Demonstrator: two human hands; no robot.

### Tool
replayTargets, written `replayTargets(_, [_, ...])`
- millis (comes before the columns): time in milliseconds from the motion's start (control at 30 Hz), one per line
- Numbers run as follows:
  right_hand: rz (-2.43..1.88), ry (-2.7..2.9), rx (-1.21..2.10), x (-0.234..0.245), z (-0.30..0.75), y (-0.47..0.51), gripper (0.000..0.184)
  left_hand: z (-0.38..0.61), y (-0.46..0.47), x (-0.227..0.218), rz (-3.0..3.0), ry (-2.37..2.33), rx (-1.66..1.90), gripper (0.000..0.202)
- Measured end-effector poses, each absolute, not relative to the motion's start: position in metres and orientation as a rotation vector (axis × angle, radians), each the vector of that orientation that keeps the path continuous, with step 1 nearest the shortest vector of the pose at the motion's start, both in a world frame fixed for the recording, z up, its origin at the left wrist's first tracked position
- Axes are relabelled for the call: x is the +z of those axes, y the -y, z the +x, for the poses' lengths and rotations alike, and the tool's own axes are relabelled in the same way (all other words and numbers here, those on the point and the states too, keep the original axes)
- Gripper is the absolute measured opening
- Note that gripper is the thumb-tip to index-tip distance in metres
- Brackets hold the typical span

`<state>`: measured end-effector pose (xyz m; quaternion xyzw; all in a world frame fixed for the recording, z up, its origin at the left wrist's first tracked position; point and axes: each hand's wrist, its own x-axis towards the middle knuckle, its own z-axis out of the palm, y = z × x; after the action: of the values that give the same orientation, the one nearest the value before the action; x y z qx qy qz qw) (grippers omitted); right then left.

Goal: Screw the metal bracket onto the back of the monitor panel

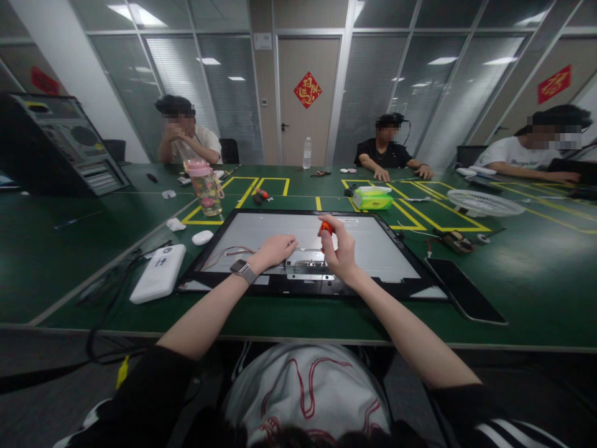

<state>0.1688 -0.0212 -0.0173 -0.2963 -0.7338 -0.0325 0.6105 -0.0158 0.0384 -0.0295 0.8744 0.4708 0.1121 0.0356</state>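
A display panel (373,249) with a black frame and grey metal back lies flat before me. On its lower middle sits a silver metal bracket (310,267). My right hand (342,252) is closed around the orange-red handle of a screwdriver (326,228), held upright above the bracket's right part; its tip is hard to make out. My left hand (273,251) rests on the panel at the bracket's upper left, fingers stretched to the right, holding nothing I can see. Thin wires (236,251) lie on the panel left of that hand.
Left of the panel lie a white power bank (159,274), a white oval case (202,238) and a bottle with a pink lid (205,190). A phone (464,289) is at the right. Beyond are a green tissue pack (372,198), a white fan grille (485,203) and several seated people.
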Motion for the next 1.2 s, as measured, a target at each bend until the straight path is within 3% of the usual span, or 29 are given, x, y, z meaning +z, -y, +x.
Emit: replayTargets(1200, [-0.697, 1.702, -0.033, -0.0187, 0.1687, 0.0209, 0.03, -0.0172, -0.0414, -0.0329, 2.719, -1.418, 0.352, 0.039])
